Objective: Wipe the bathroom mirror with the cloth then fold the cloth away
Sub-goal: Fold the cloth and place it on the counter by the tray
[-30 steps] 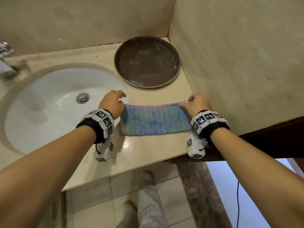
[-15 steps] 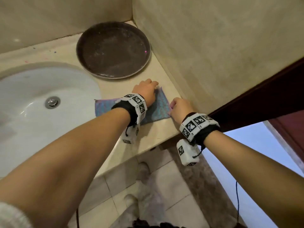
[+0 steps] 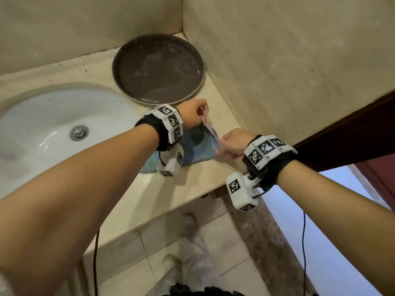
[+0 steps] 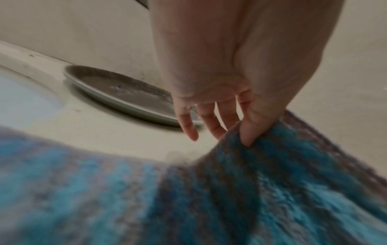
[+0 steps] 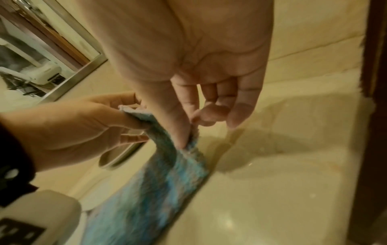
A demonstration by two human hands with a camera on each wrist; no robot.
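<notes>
Folding is the step you're on now, I'd say, with the wiping behind you and the cloth down on the worktop [image 3: 188,189]. Over on the left sits the sink [image 3: 25,116], a smooth white oval bowl with a shiny round drain [image 3: 79,131] at its bottom. Behind it, in the corner, there's the round dark tray [image 3: 158,68], shallow, pale-rimmed, dusty and matt on its face. Now your left hand [image 3: 193,113]: thumb and forefinger pinch the far right corner of the cloth [image 3: 201,144] and have it lifted off the stone, the other fingers [image 4: 188,122] hanging loose and straight. The cloth itself looks knitted or looped, soft and fuzzy, striped in blue, teal and a greyish purple; its left part lies flat on the worktop, just in front of the tray, while its right edge stands up like a little tent. Your right hand [image 3: 234,142] pinches the near right corner between thumb and forefinger, also raised. The worktop is glossy cream stone, and the walls [image 3: 288,60] are the same pale tile. Next, as I read it, you carry both pinched corners leftward together, lay that edge square on the opposite edge, and keep the limp fabric from bunching in the middle
</notes>
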